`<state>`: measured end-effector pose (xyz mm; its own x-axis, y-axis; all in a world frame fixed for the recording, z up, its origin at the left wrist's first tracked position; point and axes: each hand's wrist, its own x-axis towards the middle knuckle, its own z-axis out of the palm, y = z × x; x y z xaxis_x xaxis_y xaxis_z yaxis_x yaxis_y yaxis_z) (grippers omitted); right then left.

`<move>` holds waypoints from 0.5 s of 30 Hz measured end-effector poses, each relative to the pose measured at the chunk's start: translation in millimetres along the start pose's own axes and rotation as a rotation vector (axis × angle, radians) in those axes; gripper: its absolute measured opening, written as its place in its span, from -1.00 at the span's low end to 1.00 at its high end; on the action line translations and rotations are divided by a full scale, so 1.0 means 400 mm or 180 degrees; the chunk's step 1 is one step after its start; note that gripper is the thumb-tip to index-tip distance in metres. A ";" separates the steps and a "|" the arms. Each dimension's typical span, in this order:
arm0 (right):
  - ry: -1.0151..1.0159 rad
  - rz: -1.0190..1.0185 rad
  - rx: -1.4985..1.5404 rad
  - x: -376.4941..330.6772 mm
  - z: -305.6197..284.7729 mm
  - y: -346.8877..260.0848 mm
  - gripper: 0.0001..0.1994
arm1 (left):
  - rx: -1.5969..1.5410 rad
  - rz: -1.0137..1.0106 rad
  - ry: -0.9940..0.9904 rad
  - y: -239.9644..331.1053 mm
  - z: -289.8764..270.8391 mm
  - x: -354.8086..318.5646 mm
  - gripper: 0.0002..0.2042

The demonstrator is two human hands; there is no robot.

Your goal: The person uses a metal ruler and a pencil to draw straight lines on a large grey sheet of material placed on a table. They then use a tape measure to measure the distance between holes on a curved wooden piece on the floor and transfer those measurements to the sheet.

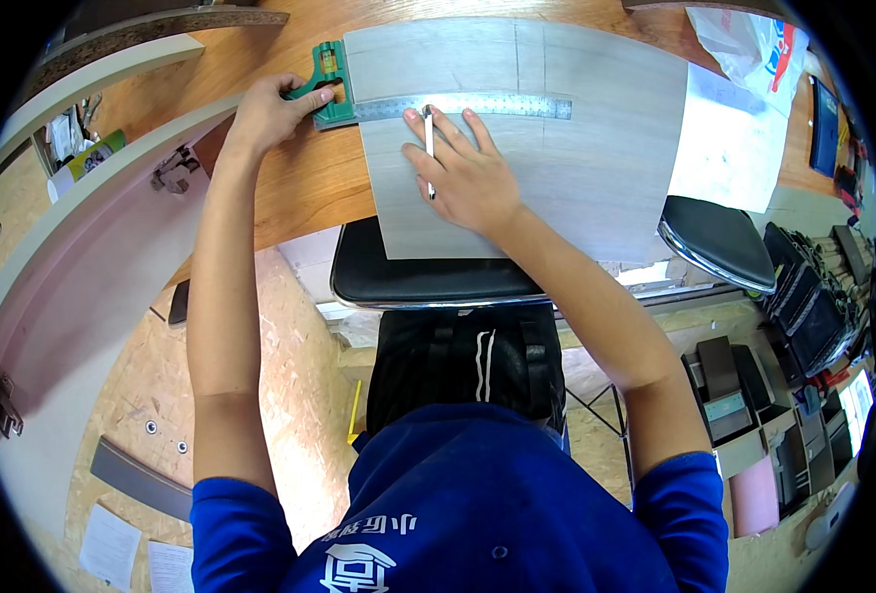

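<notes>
Hands: left hand (pixel 272 111) is curled around the green head (pixel 327 87) of a square, at the board's left edge. Right hand (pixel 463 173) lies flat on the board with fingers spread, and a white pencil (pixel 429 148) is pinched between two fingers, its tip up at the ruler.
Table: brown wood (pixel 300 188), with the board on top.
Board: big pale grey sheet (pixel 576 168), lying flat, its near edge sticking out over a black stool (pixel 408 272). Thin pencil lines run down it.
Ruler: long metal strip (pixel 497 105) lying across the board's top part, joined to the green head.
Bag: white plastic bag (pixel 749 49) at the far right of the table; I cannot tell what is inside.
Shelves: small boxes (pixel 744 395) low on the right, holding dark and pink blocks.
</notes>
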<state>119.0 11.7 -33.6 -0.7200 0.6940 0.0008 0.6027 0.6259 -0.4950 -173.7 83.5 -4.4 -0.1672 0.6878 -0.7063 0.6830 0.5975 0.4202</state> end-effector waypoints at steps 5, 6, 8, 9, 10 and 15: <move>0.0046 0.0006 0.0012 0.000 0.004 -0.001 -0.66 | -0.0313 0.0096 -0.0033 -0.034 0.008 0.012 -0.59; 0.0054 -0.0001 -0.0007 0.000 0.003 -0.002 -0.66 | -0.0216 0.0211 0.0044 -0.048 0.012 0.018 -0.58; 0.0066 -0.0004 -0.0016 0.000 0.004 -0.003 -0.66 | -0.0080 0.0347 0.0141 -0.058 0.012 0.021 -0.57; 0.0070 -0.0009 -0.0004 -0.001 0.006 -0.003 -0.66 | -0.0045 0.0362 0.0167 -0.064 0.013 0.022 -0.57; 0.0080 -0.0010 0.0008 0.004 0.004 -0.004 -0.65 | -0.0004 0.0381 0.0193 -0.058 0.013 0.019 -0.56; 0.0078 -0.0340 -0.0049 0.060 -0.012 -0.017 -0.62 | 0.0054 0.0424 0.0251 -0.045 0.018 0.003 -0.53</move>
<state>99.2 25.8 -26.1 -0.7718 0.6315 0.0742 0.5284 0.7019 -0.4776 -181.0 70.6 -17.0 -0.1291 0.7913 -0.5976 0.7146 0.4921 0.4972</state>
